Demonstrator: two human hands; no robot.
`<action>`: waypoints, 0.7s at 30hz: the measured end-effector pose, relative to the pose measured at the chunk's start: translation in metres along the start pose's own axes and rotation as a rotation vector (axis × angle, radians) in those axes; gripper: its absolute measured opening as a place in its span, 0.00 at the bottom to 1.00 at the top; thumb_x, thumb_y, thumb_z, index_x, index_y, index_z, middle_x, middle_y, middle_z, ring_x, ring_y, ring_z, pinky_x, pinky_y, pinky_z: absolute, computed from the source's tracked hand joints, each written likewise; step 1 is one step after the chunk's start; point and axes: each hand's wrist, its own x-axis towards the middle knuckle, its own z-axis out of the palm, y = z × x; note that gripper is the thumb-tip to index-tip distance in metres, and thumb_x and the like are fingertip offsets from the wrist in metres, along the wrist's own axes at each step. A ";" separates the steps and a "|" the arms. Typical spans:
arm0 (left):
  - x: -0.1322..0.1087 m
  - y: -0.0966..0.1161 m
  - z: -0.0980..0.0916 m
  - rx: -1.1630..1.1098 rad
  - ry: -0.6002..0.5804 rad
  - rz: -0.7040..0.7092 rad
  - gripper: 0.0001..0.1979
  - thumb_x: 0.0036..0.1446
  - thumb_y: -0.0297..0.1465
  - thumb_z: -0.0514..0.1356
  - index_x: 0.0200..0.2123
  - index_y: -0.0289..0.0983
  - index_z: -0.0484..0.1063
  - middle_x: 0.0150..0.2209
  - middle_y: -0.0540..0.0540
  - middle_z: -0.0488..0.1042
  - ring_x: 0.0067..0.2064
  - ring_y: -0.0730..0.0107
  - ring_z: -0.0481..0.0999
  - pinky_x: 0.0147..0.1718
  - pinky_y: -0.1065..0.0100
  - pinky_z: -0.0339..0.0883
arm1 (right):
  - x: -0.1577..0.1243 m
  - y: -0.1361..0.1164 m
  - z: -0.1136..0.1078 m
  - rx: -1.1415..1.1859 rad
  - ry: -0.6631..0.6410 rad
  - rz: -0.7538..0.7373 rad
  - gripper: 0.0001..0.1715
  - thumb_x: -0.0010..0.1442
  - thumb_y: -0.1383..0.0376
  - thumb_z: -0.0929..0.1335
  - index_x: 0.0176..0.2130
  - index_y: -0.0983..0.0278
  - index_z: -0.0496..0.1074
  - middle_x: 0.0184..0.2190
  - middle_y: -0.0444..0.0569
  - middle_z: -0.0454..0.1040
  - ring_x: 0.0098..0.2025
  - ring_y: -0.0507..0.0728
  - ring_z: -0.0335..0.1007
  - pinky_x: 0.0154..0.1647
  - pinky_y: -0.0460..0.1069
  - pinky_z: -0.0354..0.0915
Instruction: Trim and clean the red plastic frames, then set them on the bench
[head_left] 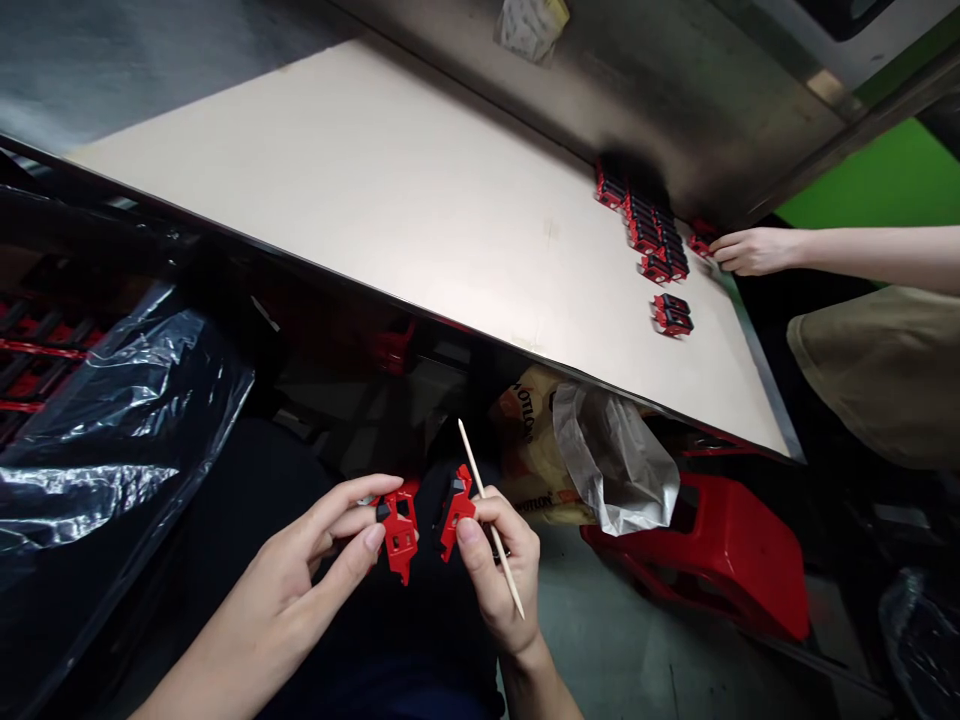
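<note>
My left hand (322,560) pinches a small red and black plastic part (400,530) between thumb and fingers, low in the view above my lap. My right hand (499,575) grips a second red and black part (454,508) with its thumb, and a thin wooden stick (491,520) runs slantwise through the same fingers. The two parts sit a few centimetres apart, below the table's front edge.
A pale board table (390,190) carries rows of finished red and black parts (654,235) at its far right, where another person's hand (750,250) rests. A black plastic bag (112,430) lies left. A red stool (720,560) and crumpled bags (600,450) sit under the table.
</note>
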 end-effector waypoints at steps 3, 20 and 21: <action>-0.001 0.008 0.003 -0.071 -0.022 -0.070 0.24 0.62 0.52 0.61 0.55 0.45 0.71 0.30 0.53 0.83 0.32 0.66 0.79 0.36 0.72 0.75 | 0.000 0.000 0.000 -0.014 -0.026 0.018 0.10 0.65 0.65 0.67 0.30 0.63 0.69 0.26 0.41 0.63 0.26 0.50 0.59 0.28 0.45 0.57; 0.007 -0.004 -0.004 -0.056 -0.020 -0.015 0.24 0.61 0.52 0.63 0.54 0.46 0.72 0.28 0.55 0.82 0.30 0.67 0.80 0.37 0.70 0.77 | -0.002 0.001 -0.002 0.125 -0.118 0.096 0.14 0.67 0.61 0.68 0.29 0.63 0.68 0.25 0.41 0.63 0.26 0.49 0.57 0.28 0.45 0.55; 0.007 -0.004 -0.004 -0.017 0.000 -0.004 0.24 0.61 0.52 0.62 0.54 0.46 0.71 0.29 0.54 0.83 0.32 0.65 0.82 0.41 0.68 0.77 | -0.002 0.002 -0.002 0.181 -0.122 0.112 0.16 0.67 0.59 0.68 0.29 0.63 0.69 0.26 0.41 0.63 0.27 0.50 0.57 0.29 0.46 0.55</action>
